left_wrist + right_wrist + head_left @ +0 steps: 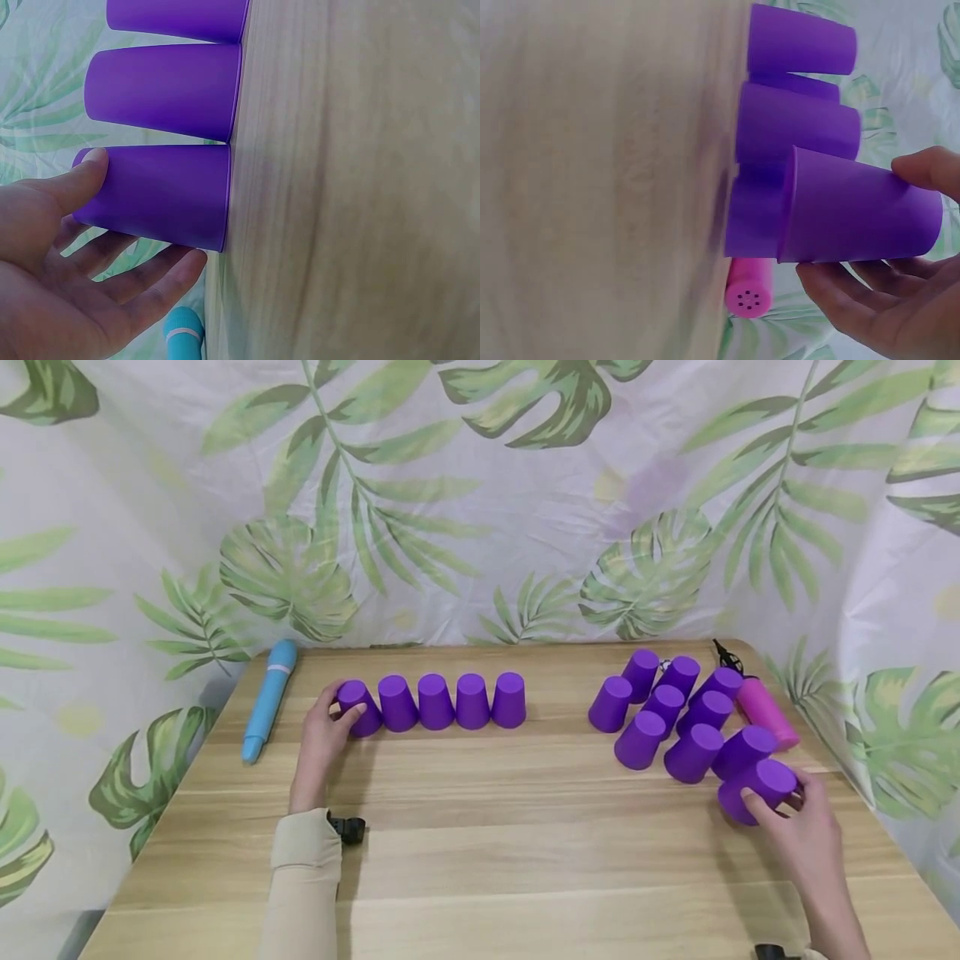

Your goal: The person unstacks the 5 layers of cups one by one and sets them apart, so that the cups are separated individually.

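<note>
Five upside-down purple cups form a row at the back left of the table, and my left hand (pixel 327 727) holds the leftmost purple cup (pixel 360 708) between thumb and fingers. That cup (pixel 165 195) stands with its rim on the wood in the left wrist view. On the right, my right hand (pixel 806 822) grips another upside-down purple cup (pixel 757 791) at its upper part. In the right wrist view this cup (pixel 862 210) is raised off the table, its rim apart from the wood. Behind it stands a cluster of several purple cups (pixel 693 753), all upside down.
A blue microphone-shaped object (pixel 267 697) lies at the table's left edge. A pink cylinder (pixel 767 714) with small holes in its end lies by the right edge, a black cord (pixel 726 657) behind it. A leaf-patterned curtain (pixel 525 510) hangs behind the wooden table (pixel 525 835).
</note>
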Demonstrator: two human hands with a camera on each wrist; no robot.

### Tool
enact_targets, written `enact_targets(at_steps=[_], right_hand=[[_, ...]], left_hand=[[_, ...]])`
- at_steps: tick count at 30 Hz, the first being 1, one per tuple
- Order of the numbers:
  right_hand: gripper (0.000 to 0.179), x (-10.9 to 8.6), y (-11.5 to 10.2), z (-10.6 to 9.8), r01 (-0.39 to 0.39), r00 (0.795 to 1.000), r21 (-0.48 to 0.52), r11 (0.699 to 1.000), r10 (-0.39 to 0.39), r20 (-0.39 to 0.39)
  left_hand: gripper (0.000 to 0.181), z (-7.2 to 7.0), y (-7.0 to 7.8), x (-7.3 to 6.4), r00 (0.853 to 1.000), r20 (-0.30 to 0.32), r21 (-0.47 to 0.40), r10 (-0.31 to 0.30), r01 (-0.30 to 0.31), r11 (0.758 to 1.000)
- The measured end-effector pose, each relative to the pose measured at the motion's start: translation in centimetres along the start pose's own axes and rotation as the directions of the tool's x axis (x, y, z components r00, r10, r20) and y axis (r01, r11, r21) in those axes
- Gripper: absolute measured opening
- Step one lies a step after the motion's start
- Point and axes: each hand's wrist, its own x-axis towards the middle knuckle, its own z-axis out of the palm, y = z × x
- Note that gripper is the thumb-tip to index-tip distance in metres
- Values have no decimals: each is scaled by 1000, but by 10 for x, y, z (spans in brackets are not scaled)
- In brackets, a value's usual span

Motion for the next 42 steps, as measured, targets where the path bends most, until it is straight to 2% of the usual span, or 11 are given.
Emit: enact_targets(at_steps=[4,11,21,28,33,36,38,39,40,42], right_hand=[[73,6,4,2,22,998,-22,1000,-21,53],[72,17,1,6,51,995,-55,997,-46,91],[74,17,5,7,53,987,-79,995,-41,153],[74,17,11,9,86,984,-61,994,-75,161],[80,7,6,4,124,986,-90,988,-113,126],[79,-9,-11,-2,163,987,-157,974,-160,32],[75,-20,-29,-5,227,970,-166,960,-239,-53],[72,-24,-39,-4,277,952,-160,948,-293,-87],[70,-28,-51,-2,332,930,-145,932,-349,-118],[68,-31,-74,7,484,858,-98,870,-493,-144]], left_hand=[[59,0,-2,0,1000,2,2,-7,7,1000],[59,-2,0,5,1000,-16,-2,2,-2,1000],[58,-2,-2,7,999,-26,9,23,-23,1000],[58,1,-3,5,999,-28,3,24,-24,1000],[57,4,-6,4,999,-26,-10,24,-24,1000],[56,5,-7,3,1000,-19,-9,21,-21,1000],[56,5,-6,3,1000,-13,-13,15,-15,1000],[57,4,-6,3,1000,-10,-17,12,-12,1000],[57,3,-5,3,1000,-8,-20,10,-10,1000],[58,1,-3,3,1000,-7,-24,6,-6,1000]])
